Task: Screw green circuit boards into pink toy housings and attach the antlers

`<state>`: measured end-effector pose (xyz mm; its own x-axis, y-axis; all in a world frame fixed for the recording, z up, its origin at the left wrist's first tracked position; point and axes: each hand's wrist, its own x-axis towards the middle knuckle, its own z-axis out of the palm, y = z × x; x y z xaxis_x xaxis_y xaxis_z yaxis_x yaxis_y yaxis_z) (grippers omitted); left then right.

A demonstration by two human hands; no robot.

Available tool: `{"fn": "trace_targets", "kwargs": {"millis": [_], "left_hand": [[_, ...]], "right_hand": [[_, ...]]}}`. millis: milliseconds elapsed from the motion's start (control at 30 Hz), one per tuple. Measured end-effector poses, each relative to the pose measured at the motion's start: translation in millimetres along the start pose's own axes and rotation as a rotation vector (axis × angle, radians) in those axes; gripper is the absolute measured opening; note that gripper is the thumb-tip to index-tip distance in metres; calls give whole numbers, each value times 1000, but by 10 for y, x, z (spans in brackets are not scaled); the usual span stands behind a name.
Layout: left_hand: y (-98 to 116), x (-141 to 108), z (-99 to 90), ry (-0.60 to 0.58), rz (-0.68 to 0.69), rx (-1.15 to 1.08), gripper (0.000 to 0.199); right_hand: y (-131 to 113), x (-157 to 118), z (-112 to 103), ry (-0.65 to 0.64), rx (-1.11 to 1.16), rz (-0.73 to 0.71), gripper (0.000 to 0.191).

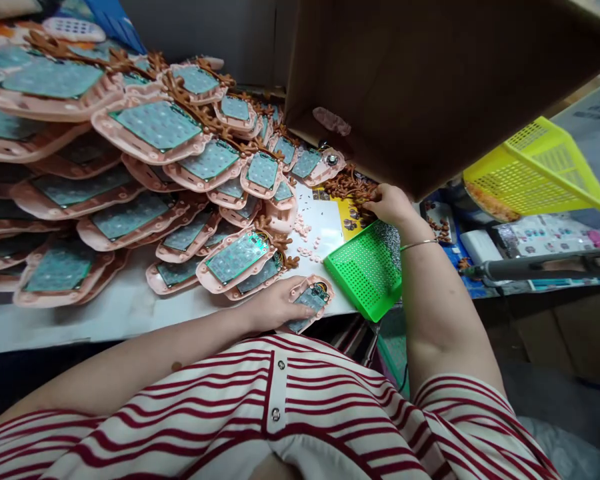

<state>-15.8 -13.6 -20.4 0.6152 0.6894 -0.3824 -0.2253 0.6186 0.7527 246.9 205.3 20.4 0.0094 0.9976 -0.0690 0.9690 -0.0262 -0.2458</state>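
Observation:
My left hand is closed round a pink plastic toy shell with a circuit board and yellow wires in it, just over the table's front edge. At the mouth of a cardboard box, my right hand has its fingers closed at a heap of brown antler-shaped plastic pieces. Its fingertips seem to pinch one of the pieces, though they are partly hidden. Below this hand, a green basket holds many small silvery parts, likely screws.
Stacked pink shells with circuit boards cover the table's left side. A large cardboard box stands tilted at the back right. Small pink parts lie on the white tabletop. At right are a yellow basket and a dark rod-shaped tool.

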Motion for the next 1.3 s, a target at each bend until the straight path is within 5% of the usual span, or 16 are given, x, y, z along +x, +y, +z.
{"fn": "trace_targets", "kwargs": {"millis": [100,233,433,533,900,1133,1300], "left_hand": [[-27,-3,3,27,-2,22,47],[-70,-14,13,39,6,26,49],[-33,-132,83,48,96,-118,45],[28,-228,125,39,141,-187,47],[217,-316,240,148,349,-416,45],[270,-360,247,183,366,-400,39],[235,-361,238,242,362,-335,35]], "right_hand": [[75,-54,-22,75,155,-39,29],[8,-154,-54,243,715,56,44],[-410,-694,-80,70,1198,-3,29],[-630,-1055,-26,91,1331,12,27],[-944,-1844,316,16,1596,128,35],[-781,-2103,243,-237,1530,110,27],[-654,-2181,245,-38,1460,79,28]]}}
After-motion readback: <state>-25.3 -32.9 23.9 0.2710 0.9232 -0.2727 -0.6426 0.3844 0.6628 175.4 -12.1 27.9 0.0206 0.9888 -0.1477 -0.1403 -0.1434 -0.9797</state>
